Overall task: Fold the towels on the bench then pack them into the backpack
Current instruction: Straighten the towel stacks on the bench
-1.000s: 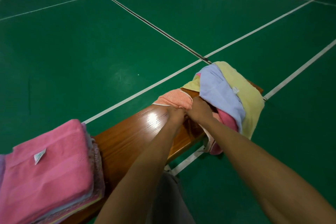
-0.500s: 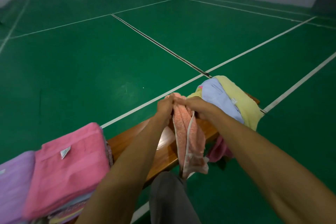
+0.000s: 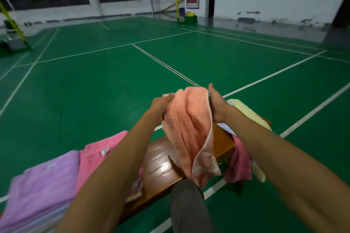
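A peach towel (image 3: 187, 128) hangs in the air above the wooden bench (image 3: 161, 166). My left hand (image 3: 161, 103) grips its upper left edge and my right hand (image 3: 217, 106) grips its upper right edge. The towel droops in loose folds down to the bench's front edge. At the bench's right end lies a heap of unfolded towels: yellow (image 3: 246, 111), pale blue (image 3: 225, 126) and dark pink (image 3: 239, 162). Folded towels are stacked at the left end, a pink one (image 3: 98, 155) and a lilac one (image 3: 41, 187) on top. No backpack is in view.
The bench stands on a green sports court floor (image 3: 94, 91) with white lines. My grey-trousered knee (image 3: 187, 206) is just in front of the bench. Net posts (image 3: 177, 4) and a white wall stand far behind.
Both hands have lifted the peach towel off the unfolded heap and up above the bench, then moved apart along its top edge. The view has tilted upward.
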